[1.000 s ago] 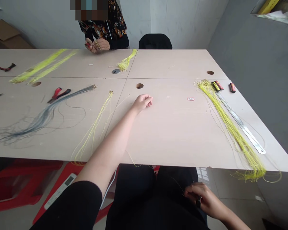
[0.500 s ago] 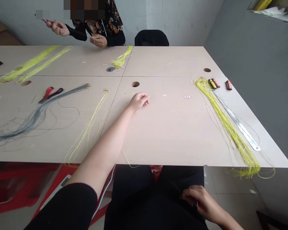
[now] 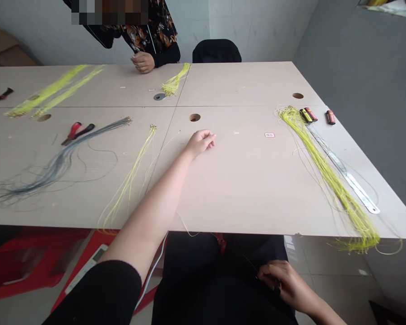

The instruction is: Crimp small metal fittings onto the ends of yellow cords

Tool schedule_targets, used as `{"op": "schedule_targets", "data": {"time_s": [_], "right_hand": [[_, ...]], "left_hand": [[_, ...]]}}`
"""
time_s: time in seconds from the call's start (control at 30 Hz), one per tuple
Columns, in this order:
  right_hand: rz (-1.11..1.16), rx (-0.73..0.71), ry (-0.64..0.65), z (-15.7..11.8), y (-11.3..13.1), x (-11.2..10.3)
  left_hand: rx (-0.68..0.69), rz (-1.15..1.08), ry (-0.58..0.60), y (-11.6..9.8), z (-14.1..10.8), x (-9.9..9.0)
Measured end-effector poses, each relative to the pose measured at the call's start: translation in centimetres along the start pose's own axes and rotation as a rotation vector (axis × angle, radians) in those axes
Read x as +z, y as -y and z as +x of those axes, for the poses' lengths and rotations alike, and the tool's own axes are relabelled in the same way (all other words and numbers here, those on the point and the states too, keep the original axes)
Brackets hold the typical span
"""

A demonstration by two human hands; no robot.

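Observation:
My left hand rests on the pale table with its fingers curled together; whether anything thin is between them cannot be made out. Low over my lap, my right hand is closed round a small dark-handled tool, mostly hidden by the fingers, and a thin strand rises from beside it. Left of my forearm lies a thin bunch of yellow cords. A thick bundle of yellow cords runs down the right side and hangs over the front edge, beside a metal ruler.
Grey-blue strands and red-black cutters lie at the left. Batteries sit at the right. Across the table, a person's hand rests near more yellow cords. Red stools stand below.
The view has shifted slightly, moving the table items rightward. The person opposite has lowered one hand onto the table edge, and their raised hand with the red object is out of sight. My hands keep their poses.

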State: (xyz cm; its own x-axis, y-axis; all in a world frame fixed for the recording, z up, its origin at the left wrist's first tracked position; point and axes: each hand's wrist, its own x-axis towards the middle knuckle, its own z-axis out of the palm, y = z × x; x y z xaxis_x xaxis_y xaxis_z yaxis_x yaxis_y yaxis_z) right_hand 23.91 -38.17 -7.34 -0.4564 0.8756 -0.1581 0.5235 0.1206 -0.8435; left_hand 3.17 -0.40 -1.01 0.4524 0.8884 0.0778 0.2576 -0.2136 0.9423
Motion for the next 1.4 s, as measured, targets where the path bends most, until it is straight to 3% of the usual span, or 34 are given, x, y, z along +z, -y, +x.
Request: {"op": "schedule_targets", "data": {"time_s": [0.3, 0.53, 0.9, 1.07, 1.4], "right_hand": [[-0.036, -0.068, 0.057, 0.9, 0.0, 0.1], [0.089, 0.013, -0.009, 0.6, 0.0, -0.8], [0.016, -0.111, -0.08, 0.8, 2.1, -3.4], [0.156, -0.167, -0.098, 0.5, 4.3, -4.3], [0.551, -0.374, -0.312, -0.4, 7.6, -7.7]], "left_hand": [[0.003, 0.01, -0.006, -0.3, 0.0, 0.1], [0.015, 0.116, 0.003, -0.5, -0.3, 0.4], [-0.001, 0.082, -0.001, -0.4, 0.0, 0.4], [0.003, 0.088, -0.005, -0.2, 0.0, 0.3], [0.008, 0.076, 0.002, -0.4, 0.0, 0.3]]}}
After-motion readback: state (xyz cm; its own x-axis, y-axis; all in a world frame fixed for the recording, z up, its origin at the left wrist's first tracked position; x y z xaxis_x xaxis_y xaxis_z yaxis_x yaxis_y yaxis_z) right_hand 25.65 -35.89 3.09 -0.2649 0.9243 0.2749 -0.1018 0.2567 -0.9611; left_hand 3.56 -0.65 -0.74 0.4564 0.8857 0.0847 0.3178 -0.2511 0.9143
